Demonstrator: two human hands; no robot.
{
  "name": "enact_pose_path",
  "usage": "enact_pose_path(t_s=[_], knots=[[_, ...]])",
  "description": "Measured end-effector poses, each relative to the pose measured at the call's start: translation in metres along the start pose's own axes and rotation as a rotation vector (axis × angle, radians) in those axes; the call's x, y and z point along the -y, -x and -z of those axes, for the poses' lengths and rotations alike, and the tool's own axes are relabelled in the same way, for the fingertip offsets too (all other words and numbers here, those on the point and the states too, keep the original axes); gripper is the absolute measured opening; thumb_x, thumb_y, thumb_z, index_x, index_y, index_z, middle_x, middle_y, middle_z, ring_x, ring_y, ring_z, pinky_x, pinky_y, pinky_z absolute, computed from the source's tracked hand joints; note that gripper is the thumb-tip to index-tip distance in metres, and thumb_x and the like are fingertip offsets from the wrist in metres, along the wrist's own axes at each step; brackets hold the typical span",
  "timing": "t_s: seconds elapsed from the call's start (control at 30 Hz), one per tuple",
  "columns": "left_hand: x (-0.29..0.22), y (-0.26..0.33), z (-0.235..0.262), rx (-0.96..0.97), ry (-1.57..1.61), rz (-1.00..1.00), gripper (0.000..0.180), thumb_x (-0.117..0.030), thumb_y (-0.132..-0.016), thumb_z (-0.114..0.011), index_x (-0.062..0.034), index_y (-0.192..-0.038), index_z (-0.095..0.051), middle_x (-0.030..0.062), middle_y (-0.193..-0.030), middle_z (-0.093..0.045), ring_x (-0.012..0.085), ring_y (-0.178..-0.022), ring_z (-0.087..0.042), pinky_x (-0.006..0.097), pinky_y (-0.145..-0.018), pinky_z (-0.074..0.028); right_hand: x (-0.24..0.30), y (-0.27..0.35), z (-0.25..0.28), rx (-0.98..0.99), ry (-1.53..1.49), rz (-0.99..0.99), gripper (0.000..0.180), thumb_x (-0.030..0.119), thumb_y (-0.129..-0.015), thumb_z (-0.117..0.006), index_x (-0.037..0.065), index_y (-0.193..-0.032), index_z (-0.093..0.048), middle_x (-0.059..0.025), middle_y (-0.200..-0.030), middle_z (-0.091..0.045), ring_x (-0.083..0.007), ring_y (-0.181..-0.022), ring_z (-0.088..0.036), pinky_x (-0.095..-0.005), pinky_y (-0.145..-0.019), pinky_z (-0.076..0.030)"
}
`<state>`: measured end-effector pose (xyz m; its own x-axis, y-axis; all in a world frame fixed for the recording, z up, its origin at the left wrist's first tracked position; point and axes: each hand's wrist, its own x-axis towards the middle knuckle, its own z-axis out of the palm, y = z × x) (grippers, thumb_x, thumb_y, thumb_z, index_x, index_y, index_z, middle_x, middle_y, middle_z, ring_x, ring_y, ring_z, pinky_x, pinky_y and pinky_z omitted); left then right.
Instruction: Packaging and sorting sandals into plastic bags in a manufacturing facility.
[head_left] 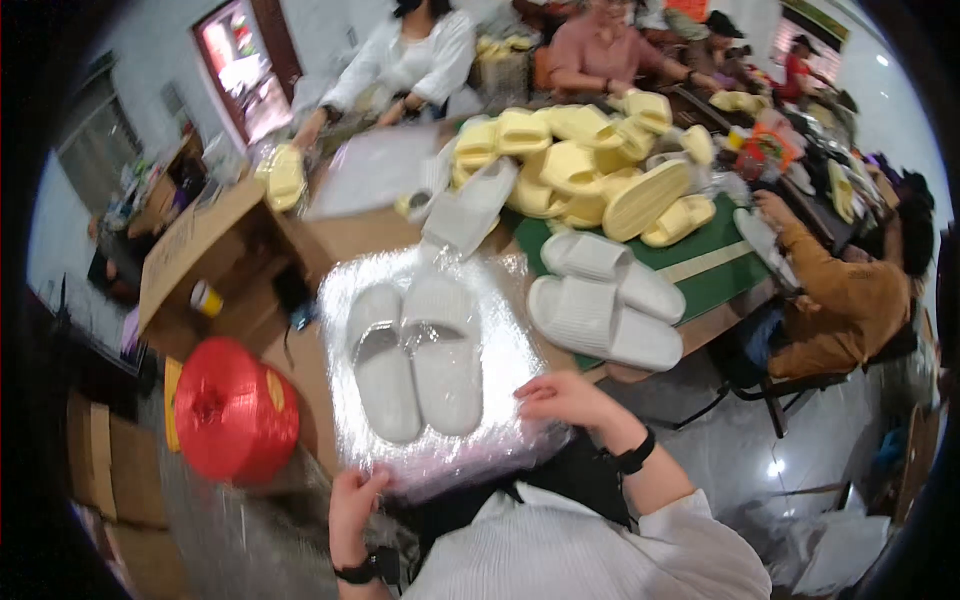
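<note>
A pair of pale grey slide slippers (447, 385) lies side by side, toes away from me, on a stack of shiny clear plastic bags (350, 425). Glare hides whether film covers the whole pair. At the near left corner of the stack, my left hand (355, 500) has its fingers curled on the bag's edge. My right hand (572, 400) pinches the bag's right side, thumb and fingers together. Just right of the bags sits another grey pair of slippers (605, 300), and one grey slipper (470, 208) leans beyond the bags.
Yellow slippers (570, 165) are heaped at the far side. A cardboard box (215, 260) on its side and a red roll of plastic twine (230, 410) stand at left. Co-workers sit across the table, and one in a brown sleeve (840, 270) at right.
</note>
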<state>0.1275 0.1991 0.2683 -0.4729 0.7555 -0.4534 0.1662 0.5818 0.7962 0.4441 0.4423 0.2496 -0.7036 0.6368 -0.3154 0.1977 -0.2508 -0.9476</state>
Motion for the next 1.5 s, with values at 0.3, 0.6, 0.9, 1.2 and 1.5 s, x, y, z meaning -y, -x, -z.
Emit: enact_pose_path(t_s=[0.3,0.6,0.9,1.2,1.5], knots=[[-0.010,0.007,0.011,-0.070,0.364,-0.048,0.019,-0.010,-0.092,-0.062,0.0027,-0.100,-0.073,-0.0002,-0.069,-0.065,0.0044,-0.045,-0.045,0.020,-0.042,-0.034,0.033,0.001,0.002,-0.033,0.018,-0.025,0.014,0.010,-0.093,-0.065,-0.001,-0.101,-0.065,-0.0065,-0.090,-0.072,-0.0070,-0.073,-0.065,-0.0219,-0.058,-0.049],[-0.019,0.001,0.009,0.053,0.331,-0.188,0.023,-0.013,-0.090,-0.066,-0.0008,-0.108,-0.073,0.0031,-0.094,-0.073,0.0017,-0.055,-0.046,0.018,-0.048,-0.034,0.027,-0.002,-0.006,-0.232,-0.168,0.125,0.014,0.008,-0.096,-0.058,0.000,-0.107,-0.056,-0.0122,-0.098,-0.070,-0.0105,-0.073,-0.066,-0.0224,-0.054,-0.049],[-0.024,-0.019,0.003,0.222,0.176,-0.034,0.027,-0.022,-0.096,-0.060,-0.0015,-0.108,-0.072,-0.0040,-0.068,-0.061,0.0036,-0.055,-0.047,0.019,-0.049,-0.035,0.024,-0.004,0.007,-0.159,0.050,-0.015,0.020,0.014,-0.092,-0.067,0.001,-0.106,-0.061,-0.0080,-0.090,-0.071,-0.0064,-0.065,-0.059,-0.0202,-0.051,-0.043],[-0.040,-0.005,0.001,-0.089,0.436,-0.362,0.015,0.000,-0.094,-0.055,0.0042,-0.097,-0.069,0.0136,-0.098,-0.072,0.0178,-0.088,-0.070,0.028,-0.078,-0.056,0.032,0.001,0.000,-0.268,-0.126,0.388,0.007,0.004,-0.095,-0.059,0.000,-0.101,-0.062,-0.0057,-0.090,-0.068,-0.0117,-0.078,-0.063,-0.0247,-0.074,-0.052],[0.000,-0.026,-0.035,-0.499,-0.227,-1.036,0.013,0.009,-0.086,-0.059,0.0014,-0.095,-0.064,0.0180,-0.102,-0.072,0.0276,-0.096,-0.070,0.035,-0.080,-0.057,-0.011,-0.006,-0.019,-0.329,-0.461,0.361,0.010,0.003,-0.098,-0.051,0.001,-0.108,-0.055,-0.0093,-0.113,-0.063,-0.0149,-0.102,-0.060,-0.0325,-0.093,-0.049]])
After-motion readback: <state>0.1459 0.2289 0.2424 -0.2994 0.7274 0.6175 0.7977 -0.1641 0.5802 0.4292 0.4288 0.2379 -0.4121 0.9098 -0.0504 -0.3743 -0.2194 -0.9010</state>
